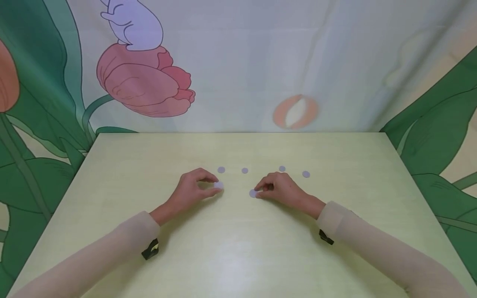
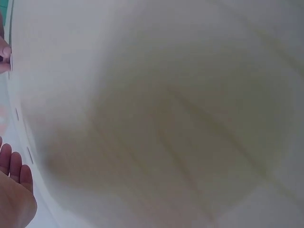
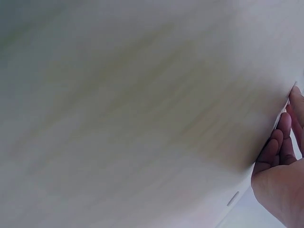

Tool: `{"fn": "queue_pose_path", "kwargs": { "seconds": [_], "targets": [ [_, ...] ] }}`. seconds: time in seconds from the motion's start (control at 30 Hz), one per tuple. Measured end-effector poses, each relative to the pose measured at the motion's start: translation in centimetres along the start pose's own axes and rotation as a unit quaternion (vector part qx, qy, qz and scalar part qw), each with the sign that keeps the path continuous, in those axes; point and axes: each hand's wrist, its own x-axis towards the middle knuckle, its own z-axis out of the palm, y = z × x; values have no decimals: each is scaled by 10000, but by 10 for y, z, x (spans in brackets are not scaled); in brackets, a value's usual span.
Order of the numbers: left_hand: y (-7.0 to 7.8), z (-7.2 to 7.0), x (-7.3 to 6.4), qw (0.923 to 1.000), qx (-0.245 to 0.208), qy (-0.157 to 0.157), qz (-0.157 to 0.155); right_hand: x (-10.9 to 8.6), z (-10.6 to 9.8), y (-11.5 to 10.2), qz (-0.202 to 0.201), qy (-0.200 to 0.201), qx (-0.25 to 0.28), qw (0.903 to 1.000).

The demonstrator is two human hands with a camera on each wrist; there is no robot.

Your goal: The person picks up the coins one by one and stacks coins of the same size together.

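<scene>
My left hand pinches a small pale round disc at its edge between thumb and fingers, low over the table. To the right, my right hand has thumb and fingertips on the edge of another pale disc, which lies at or just above the tabletop. In the right wrist view the right hand shows with curled fingers and a thin disc edge at its fingertips. The left wrist view catches part of the left hand, its disc out of sight there.
Several like discs lie beyond the hands: a far-left disc, a second disc, a third disc and a far-right disc. The pale yellow table ends at a printed curtain behind it.
</scene>
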Motion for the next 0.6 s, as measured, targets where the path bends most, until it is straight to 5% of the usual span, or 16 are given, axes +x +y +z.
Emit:
{"fn": "queue_pose_path", "kwargs": {
  "seconds": [0.23, 0.6],
  "targets": [
    [3, 3, 4, 9994, 68, 29, 326, 0, 0, -1, 62, -17, 54, 10000],
    [7, 10, 10, 9996, 128, -42, 232, 1, 1, 3, -7, 24, 49, 10000]
  ]
}}
